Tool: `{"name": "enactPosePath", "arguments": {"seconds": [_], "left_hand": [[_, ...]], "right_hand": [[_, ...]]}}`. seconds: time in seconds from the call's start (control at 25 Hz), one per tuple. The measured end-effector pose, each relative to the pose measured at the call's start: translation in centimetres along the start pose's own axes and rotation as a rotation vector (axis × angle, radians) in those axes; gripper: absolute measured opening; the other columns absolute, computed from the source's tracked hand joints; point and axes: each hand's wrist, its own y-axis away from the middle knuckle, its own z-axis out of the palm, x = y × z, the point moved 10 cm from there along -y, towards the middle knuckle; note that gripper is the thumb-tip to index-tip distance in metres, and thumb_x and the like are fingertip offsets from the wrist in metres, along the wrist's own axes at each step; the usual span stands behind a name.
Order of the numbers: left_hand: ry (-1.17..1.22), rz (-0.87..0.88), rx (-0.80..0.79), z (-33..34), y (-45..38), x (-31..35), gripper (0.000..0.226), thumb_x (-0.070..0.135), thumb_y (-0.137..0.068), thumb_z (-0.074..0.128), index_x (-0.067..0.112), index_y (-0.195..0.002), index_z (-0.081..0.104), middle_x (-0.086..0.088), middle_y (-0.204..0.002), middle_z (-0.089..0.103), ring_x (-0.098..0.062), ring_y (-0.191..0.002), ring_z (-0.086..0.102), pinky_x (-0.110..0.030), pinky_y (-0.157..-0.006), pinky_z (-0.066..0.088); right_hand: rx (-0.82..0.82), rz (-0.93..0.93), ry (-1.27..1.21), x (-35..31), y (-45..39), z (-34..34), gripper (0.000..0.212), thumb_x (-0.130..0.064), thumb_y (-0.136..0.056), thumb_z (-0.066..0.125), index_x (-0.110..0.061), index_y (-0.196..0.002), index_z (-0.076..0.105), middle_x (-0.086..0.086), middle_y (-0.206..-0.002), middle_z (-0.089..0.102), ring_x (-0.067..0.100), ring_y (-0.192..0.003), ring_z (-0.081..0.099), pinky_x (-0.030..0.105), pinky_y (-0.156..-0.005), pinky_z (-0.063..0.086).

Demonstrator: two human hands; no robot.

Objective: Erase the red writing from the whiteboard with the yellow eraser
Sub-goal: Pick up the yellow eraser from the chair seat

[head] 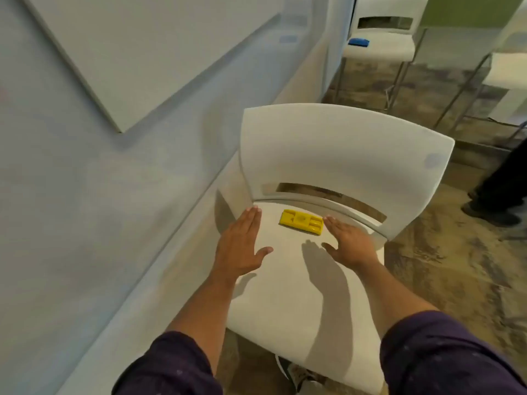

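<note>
A yellow eraser [301,221] lies flat on the seat of a white chair [288,292], close under the backrest. My left hand [242,246] hovers flat and open over the seat, to the eraser's left and apart from it. My right hand [346,242] is also flat and open, its fingertips right beside the eraser's right end. Neither hand holds anything. The whiteboard [137,49] hangs on the wall at the upper left; no red writing shows on the part in view.
The wall runs along the left. A second white chair [379,47] with a blue eraser [358,42] on its seat stands further back. Another person's dark leg and shoe [496,206] are at the right edge. A table edge [510,72] is at the far right.
</note>
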Motion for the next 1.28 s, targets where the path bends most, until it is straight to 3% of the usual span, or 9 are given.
{"name": "enactPosePath", "arguments": {"seconds": [0.16, 0.36, 0.56, 0.72, 0.8, 0.92, 1.08, 1.28], "left_hand": [[-0.026, 0.037, -0.190, 5.2, -4.9, 2.6, 0.099, 0.053, -0.103, 0.061, 0.010, -0.170, 0.002, -0.005, -0.179, 0.000, -0.020, -0.166, 0.003, -0.040, -0.131, 0.024], [-0.088, 0.016, -0.335, 10.3, -7.4, 2.7, 0.097, 0.036, -0.106, 0.064, 0.013, -0.170, -0.005, 0.000, -0.179, -0.007, -0.016, -0.166, -0.004, -0.037, -0.126, 0.027], [-0.036, -0.021, -0.352, 12.9, -9.2, 2.1, 0.093, 0.025, -0.106, 0.064, 0.014, -0.170, -0.002, -0.001, -0.179, -0.003, -0.019, -0.166, 0.000, -0.038, -0.126, 0.030], [-0.028, -0.020, -0.360, 14.5, -9.5, 2.2, 0.093, 0.026, -0.106, 0.064, 0.014, -0.170, -0.003, -0.001, -0.179, -0.004, -0.021, -0.166, 0.000, -0.039, -0.126, 0.030], [-0.004, -0.016, -0.331, 14.5, -9.7, 2.4, 0.093, 0.020, -0.106, 0.065, 0.015, -0.170, -0.002, 0.000, -0.179, -0.002, -0.022, -0.166, 0.001, -0.040, -0.127, 0.030], [-0.038, -0.005, -0.206, 12.5, -10.5, 2.5, 0.089, 0.006, -0.103, 0.063, 0.016, -0.170, 0.008, -0.002, -0.178, 0.013, -0.023, -0.165, 0.011, -0.041, -0.125, 0.032], [-0.070, 0.019, -0.075, 9.0, -11.0, 2.4, 0.068, 0.009, -0.102, 0.064, 0.014, -0.163, 0.033, -0.007, -0.161, 0.045, -0.029, -0.149, 0.043, -0.042, -0.113, 0.041], [-0.006, 0.016, 0.016, 4.8, -10.2, 1.1, 0.065, 0.011, -0.077, 0.093, 0.012, -0.136, 0.067, -0.010, -0.130, 0.072, -0.031, -0.117, 0.071, -0.042, -0.101, 0.056]], "right_hand": [[-0.321, 0.205, 0.011, 3.0, -1.4, 5.0, 0.077, -0.047, -0.098, 0.059, -0.023, -0.161, 0.021, -0.004, -0.166, 0.025, 0.024, -0.144, 0.040, 0.038, -0.112, 0.040], [-0.406, 0.240, -0.048, 3.9, -5.4, 8.8, 0.086, -0.041, -0.096, 0.065, -0.023, -0.162, 0.014, -0.001, -0.167, 0.022, 0.026, -0.144, 0.040, 0.037, -0.113, 0.039], [-0.398, 0.221, 0.008, 3.1, -9.2, 10.2, 0.080, -0.041, -0.093, 0.068, -0.020, -0.158, 0.028, 0.006, -0.151, 0.047, 0.029, -0.130, 0.052, 0.038, -0.103, 0.046], [-0.354, 0.121, 0.062, 1.6, -10.0, 10.8, 0.045, -0.035, -0.092, 0.065, -0.019, -0.132, 0.054, 0.005, -0.125, 0.059, 0.027, -0.113, 0.057, 0.035, -0.087, 0.048], [-0.317, -0.006, 0.035, 0.3, -10.1, 10.3, 0.041, -0.032, -0.089, 0.067, -0.020, -0.127, 0.057, 0.003, -0.119, 0.061, 0.025, -0.106, 0.058, 0.032, -0.081, 0.045], [-0.197, -0.138, -0.030, -0.9, -10.6, 7.8, 0.052, -0.030, -0.080, 0.076, -0.018, -0.128, 0.060, 0.004, -0.114, 0.064, 0.026, -0.101, 0.060, 0.034, -0.080, 0.049], [-0.089, -0.219, -0.035, -1.9, -11.1, 4.0, 0.059, -0.034, -0.071, 0.086, -0.016, -0.123, 0.065, 0.005, -0.109, 0.068, 0.028, -0.095, 0.063, 0.035, -0.077, 0.052], [0.060, -0.341, -0.012, -5.2, -11.0, -0.6, 0.062, -0.054, -0.072, 0.082, -0.018, -0.120, 0.065, 0.003, -0.108, 0.068, 0.025, -0.091, 0.065, 0.033, -0.075, 0.053]]}}
